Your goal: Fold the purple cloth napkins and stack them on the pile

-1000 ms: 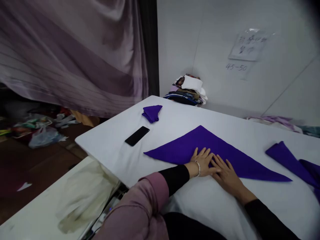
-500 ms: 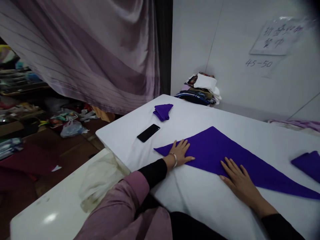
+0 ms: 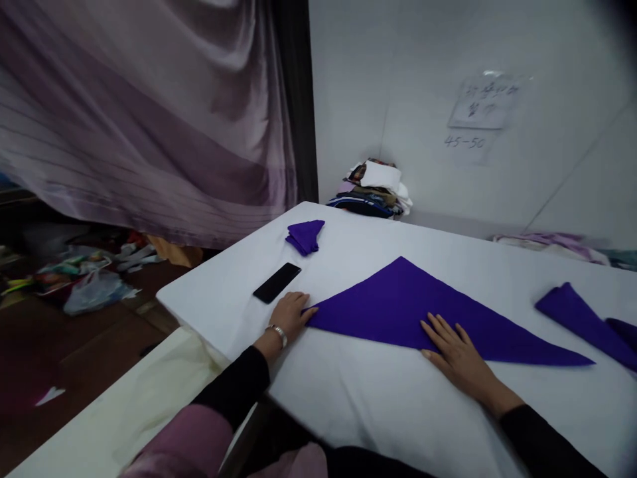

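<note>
A purple cloth napkin [image 3: 393, 299], folded into a wide triangle, lies flat on the white-covered table [image 3: 358, 378], its peak pointing away from me. At its left corner is my left hand [image 3: 291, 317], a bracelet on the wrist; its fingers reach forward and the thumb is apart, touching the corner, which it partly hides. My right hand [image 3: 460, 358] rests open on the near edge, right of the middle, fingers spread on the cloth. Neither hand lifts the napkin.
A black phone [image 3: 277, 283] and a folded purple napkin [image 3: 305, 237] lie at the far left. More folded purple cloth [image 3: 580, 318] lies at the right. Stacked clothes [image 3: 373, 189] sit beyond the table by the wall. A lower white surface [image 3: 114, 405] adjoins on the left.
My left hand has slid left along the napkin to its left corner. My right hand stays on the near edge. The camera view has turned to the right.
</note>
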A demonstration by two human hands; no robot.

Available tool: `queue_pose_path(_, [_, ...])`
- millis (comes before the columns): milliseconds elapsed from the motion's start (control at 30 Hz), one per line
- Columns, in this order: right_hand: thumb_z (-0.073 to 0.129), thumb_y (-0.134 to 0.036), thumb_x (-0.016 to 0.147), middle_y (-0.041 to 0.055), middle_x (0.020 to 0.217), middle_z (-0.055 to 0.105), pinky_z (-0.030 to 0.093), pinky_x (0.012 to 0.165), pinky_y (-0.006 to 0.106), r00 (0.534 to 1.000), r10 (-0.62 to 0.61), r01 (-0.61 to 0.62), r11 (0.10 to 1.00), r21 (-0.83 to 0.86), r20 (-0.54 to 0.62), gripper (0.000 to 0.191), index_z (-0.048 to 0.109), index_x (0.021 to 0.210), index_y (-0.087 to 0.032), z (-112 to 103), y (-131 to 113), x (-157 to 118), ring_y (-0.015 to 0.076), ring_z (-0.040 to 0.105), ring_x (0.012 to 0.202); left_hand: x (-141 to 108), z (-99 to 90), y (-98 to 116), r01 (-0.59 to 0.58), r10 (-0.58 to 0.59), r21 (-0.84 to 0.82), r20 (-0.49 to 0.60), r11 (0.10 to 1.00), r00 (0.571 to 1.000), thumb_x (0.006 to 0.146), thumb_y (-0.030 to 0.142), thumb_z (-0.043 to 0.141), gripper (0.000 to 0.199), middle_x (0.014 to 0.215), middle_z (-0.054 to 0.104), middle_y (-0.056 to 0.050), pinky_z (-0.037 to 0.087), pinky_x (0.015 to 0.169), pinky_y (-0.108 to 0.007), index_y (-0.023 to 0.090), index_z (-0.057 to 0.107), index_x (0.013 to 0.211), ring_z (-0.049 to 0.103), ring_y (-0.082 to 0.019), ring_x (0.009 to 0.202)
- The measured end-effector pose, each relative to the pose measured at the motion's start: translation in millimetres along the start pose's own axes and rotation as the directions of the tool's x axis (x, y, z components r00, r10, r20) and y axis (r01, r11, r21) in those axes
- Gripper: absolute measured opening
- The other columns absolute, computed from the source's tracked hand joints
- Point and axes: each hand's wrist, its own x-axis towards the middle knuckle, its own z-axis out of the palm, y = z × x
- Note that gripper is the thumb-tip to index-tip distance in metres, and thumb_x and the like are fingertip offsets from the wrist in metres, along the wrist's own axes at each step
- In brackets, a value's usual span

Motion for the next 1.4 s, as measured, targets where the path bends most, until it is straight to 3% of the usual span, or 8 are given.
queue_pose_path(300, [0.029, -0.057, 0.09, 0.0063, 0.149, 0.018, 0.013, 0.108, 0.053, 1.0, 0.009, -0.012, 0.996, 0.084, 0.029, 0.061, 0.021, 0.143, -0.028, -11.7, -7.1, 2.6, 0.0249, 0.013, 0.137, -2.3, -14.5, 2.2, 0.225, -0.192, -0.131, 0.221, 0.966, 0.956, 0.076, 0.045, 0.053, 0.026, 0.072, 0.061, -0.002, 0.037, 0.06, -0.028, 0.02, 0.059, 0.075, 0.057, -0.019, 0.072])
queue_pose_path(500, [0.028, -0.058, 0.09, 0.0076, 0.149, 0.018, 0.011, 0.108, 0.054, 0.999, 0.025, -0.031, 0.99, 0.135, 0.046, 0.061, 0.023, 0.143, -0.027, -15.7, -9.0, 3.8, 0.0261, 0.013, 0.137, -0.8, -21.2, -0.1, 0.207, -0.15, -0.312, 0.197, 0.927, 0.969, 0.07, 0.047, 0.053, 0.031, 0.055, 0.053, 0.002, 0.033, 0.055, -0.026, 0.021, 0.048, 0.056, 0.05, -0.016, 0.058])
queue_pose_path(700, [0.029, -0.061, 0.088, 0.0108, 0.149, 0.018, 0.009, 0.107, 0.055, 0.992, 0.063, -0.081, 0.981, 0.178, 0.108, 0.066, 0.026, 0.142, -0.023, -28.0, -17.1, 8.1, 0.0278, 0.011, 0.137, 0.3, -41.5, 9.6, 0.27, -0.16, -0.654, 0.224, 0.706, 0.961, 0.063, 0.056, 0.058, 0.037, 0.048, 0.046, 0.007, 0.034, 0.049, -0.024, 0.02, 0.047, 0.058, 0.044, -0.011, 0.047])
queue_pose_path(867, [0.04, -0.061, 0.084, 0.0092, 0.15, 0.016, 0.006, 0.109, 0.053, 0.996, -0.021, -0.009, 0.938, 0.346, 0.083, 0.075, 0.016, 0.145, -0.023, -48.7, -58.5, 22.6, 0.0269, 0.009, 0.138, 6.6, -62.3, 35.3, 0.201, -0.122, -0.821, 0.161, 0.534, 0.98, 0.062, 0.05, 0.065, 0.039, 0.05, 0.046, 0.008, 0.036, 0.047, -0.023, 0.018, 0.058, 0.084, 0.043, -0.01, 0.047])
queue_pose_path(1000, [0.05, -0.058, 0.081, 0.0108, 0.15, 0.017, 0.014, 0.11, 0.048, 0.997, -0.07, 0.049, 0.798, 0.601, 0.011, 0.086, 0.009, 0.146, -0.019, -59.1, -112.6, 47.1, 0.0264, 0.015, 0.137, 17.0, -74.0, 74.0, 0.094, -0.004, -0.899, 0.102, 0.428, 0.995, 0.066, 0.045, 0.066, 0.042, 0.052, 0.042, 0.009, 0.036, 0.047, -0.022, 0.017, 0.058, 0.097, 0.041, -0.008, 0.046])
queue_pose_path(1167, [0.066, -0.045, 0.072, 0.0127, 0.144, 0.033, 0.03, 0.103, 0.045, 0.964, 0.189, 0.071, 0.489, 0.869, -0.185, 0.089, 0.019, 0.143, -0.019, -60.0, -160.9, 81.0, 0.0284, 0.033, 0.129, 35.7, -72.5, 127.8, 0.008, 0.106, -0.93, 0.05, 0.368, 0.993, 0.069, 0.04, 0.064, 0.04, 0.053, 0.043, 0.009, 0.04, 0.049, -0.022, 0.016, 0.057, 0.101, 0.044, -0.009, 0.048])
queue_pose_path(1267, [0.066, -0.034, 0.072, 0.0072, 0.122, 0.057, 0.042, 0.092, 0.038, 0.893, 0.359, 0.19, 0.247, 0.95, -0.272, 0.064, 0.042, 0.13, -0.021, -59.0, -168.0, 93.7, 0.0237, 0.052, 0.109, 43.5, -63.4, 154.2, -0.095, 0.131, -0.891, -0.04, 0.444, 0.991, 0.072, 0.035, 0.061, 0.034, 0.054, 0.043, 0.008, 0.041, 0.05, -0.022, 0.017, 0.059, 0.101, 0.045, -0.009, 0.049])
queue_pose_path(1400, [0.062, -0.036, 0.075, 0.007, 0.096, 0.068, 0.047, 0.073, 0.033, 0.832, 0.547, 0.182, -0.104, 0.978, -0.097, 0.033, 0.061, 0.101, -0.016, -57.9, -158.0, 97.2, 0.0215, 0.061, 0.086, 44.9, -55.8, 179.7, -0.282, 0.218, -0.717, -0.184, 0.637, 0.959, 0.077, 0.03, 0.057, 0.029, 0.062, 0.053, 0.005, 0.042, 0.056, -0.024, 0.021, 0.06, 0.104, 0.05, -0.01, 0.054])
